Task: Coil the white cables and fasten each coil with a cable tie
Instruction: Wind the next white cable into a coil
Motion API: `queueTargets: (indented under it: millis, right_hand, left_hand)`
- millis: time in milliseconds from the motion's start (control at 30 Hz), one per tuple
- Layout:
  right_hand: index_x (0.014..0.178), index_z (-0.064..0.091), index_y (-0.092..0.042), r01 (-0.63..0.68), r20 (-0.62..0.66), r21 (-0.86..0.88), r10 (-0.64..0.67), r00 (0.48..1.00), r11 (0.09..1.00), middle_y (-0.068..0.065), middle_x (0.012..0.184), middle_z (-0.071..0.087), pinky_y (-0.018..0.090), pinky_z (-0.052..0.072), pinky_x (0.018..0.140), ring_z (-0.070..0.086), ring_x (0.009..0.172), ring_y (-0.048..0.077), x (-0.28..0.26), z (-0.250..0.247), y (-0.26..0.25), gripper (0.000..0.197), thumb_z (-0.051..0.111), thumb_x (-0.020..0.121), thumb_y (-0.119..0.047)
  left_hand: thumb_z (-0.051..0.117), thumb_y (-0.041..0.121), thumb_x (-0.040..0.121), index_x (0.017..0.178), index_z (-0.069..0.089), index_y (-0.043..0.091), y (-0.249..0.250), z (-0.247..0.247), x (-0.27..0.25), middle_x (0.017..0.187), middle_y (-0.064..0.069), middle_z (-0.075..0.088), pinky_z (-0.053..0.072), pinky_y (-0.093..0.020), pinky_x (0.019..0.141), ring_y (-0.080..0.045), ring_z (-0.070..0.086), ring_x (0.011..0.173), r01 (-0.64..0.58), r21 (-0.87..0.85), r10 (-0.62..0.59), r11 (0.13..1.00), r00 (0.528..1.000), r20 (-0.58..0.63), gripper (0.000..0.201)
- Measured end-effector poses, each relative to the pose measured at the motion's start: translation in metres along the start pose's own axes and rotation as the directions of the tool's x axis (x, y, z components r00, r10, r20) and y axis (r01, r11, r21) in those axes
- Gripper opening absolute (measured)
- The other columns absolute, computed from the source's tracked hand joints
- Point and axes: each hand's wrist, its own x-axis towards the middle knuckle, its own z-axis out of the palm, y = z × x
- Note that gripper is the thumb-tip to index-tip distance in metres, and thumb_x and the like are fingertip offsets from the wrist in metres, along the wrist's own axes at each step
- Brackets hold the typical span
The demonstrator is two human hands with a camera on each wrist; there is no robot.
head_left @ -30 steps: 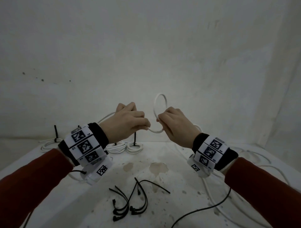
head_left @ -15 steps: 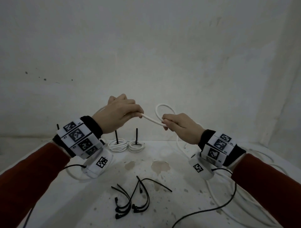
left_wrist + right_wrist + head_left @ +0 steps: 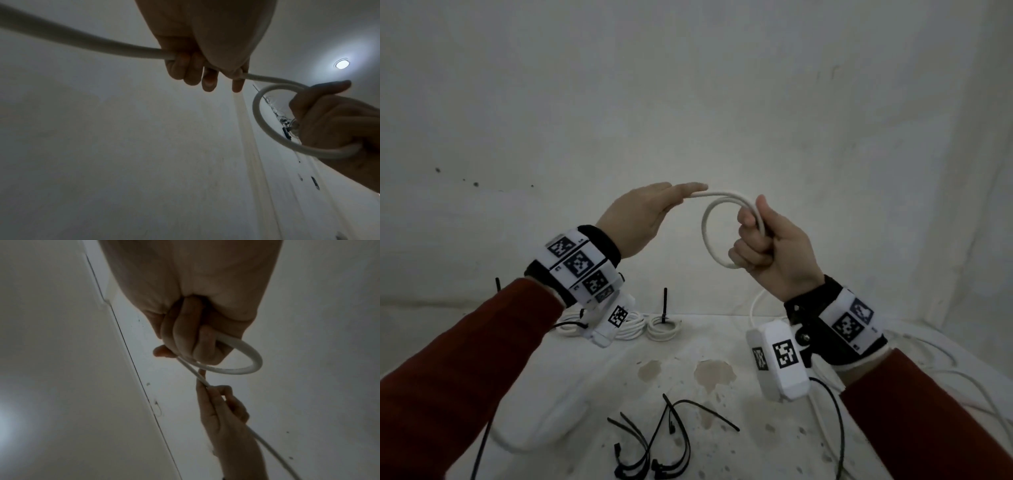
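Observation:
I hold a white cable up in the air above the table. My right hand grips one small loop of it in a fist, and the loop sticks out to the left. From the fist the cable runs left into my left hand. In the left wrist view its fingers curl round the cable, which trails away behind the palm. Several black cable ties lie loose on the table below, touched by neither hand.
Tied white coils sit at the table's back edge with black tie ends standing up. Loose white cables sprawl on the right side. A black lead hangs from the right wrist camera. A pale wall stands close behind.
Both hands have risen. The right hand has turned palm-up with the loop now to its left. The left hand has lifted and its fingers have stretched out over the cable.

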Motion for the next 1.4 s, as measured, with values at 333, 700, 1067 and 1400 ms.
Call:
queueTargets:
  millis: [333,700,1067,1400]
  right_hand:
    - [0.063,0.053,-0.014,0.067,0.037,0.439,-0.093,0.995,0.896,-0.007,0.046,0.013,0.020,0.021,0.036,0.009,0.037,0.010,-0.001,0.007,-0.025,0.044,0.036,0.096,-0.037]
    - [0.061,0.046,-0.017,0.197,-0.053,0.398,-0.192,0.980,0.896,-0.006,0.045,0.013,0.022,0.022,0.042,0.010,0.039,0.012,-0.006,0.009,-0.025,0.040,0.038,0.095,-0.037]
    - [0.082,0.049,-0.012,0.539,-0.324,0.436,-0.433,0.841,0.721,-0.003,0.054,0.045,0.026,0.034,0.062,0.043,0.049,0.013,0.011,-0.018,-0.064,0.030,0.029,0.103,-0.020]
    - [0.082,0.049,-0.013,0.443,-0.347,-0.034,-0.426,0.836,0.896,-0.001,0.076,0.073,0.024,0.053,0.072,0.070,0.072,0.014,0.038,-0.024,-0.034,0.026,0.035,0.103,-0.011]
  left_hand:
    - [0.039,-0.001,0.097,0.133,0.051,0.020,-0.006,-0.008,0.007,0.078,0.013,0.052,0.036,-0.003,0.072,0.017,0.052,0.077,0.134,-0.101,-0.143,0.986,0.985,-0.093,0.044]
    - [0.036,0.025,0.100,0.133,0.047,0.031,-0.014,-0.014,0.009,0.082,-0.007,0.059,0.046,-0.039,0.060,-0.031,0.055,0.069,0.227,0.150,-0.219,0.962,0.973,-0.069,0.035]
    - [0.078,-0.010,0.060,0.120,0.061,0.015,0.002,0.012,-0.037,0.077,-0.001,0.067,0.015,-0.013,0.039,-0.021,0.054,0.040,-0.144,0.494,0.066,0.857,0.983,0.172,0.067]
    - [0.085,-0.001,0.051,0.102,0.065,0.022,0.058,0.012,-0.040,0.070,0.009,0.064,0.025,-0.020,0.037,-0.017,0.058,0.051,-0.422,0.371,0.319,0.827,0.897,0.307,0.060]
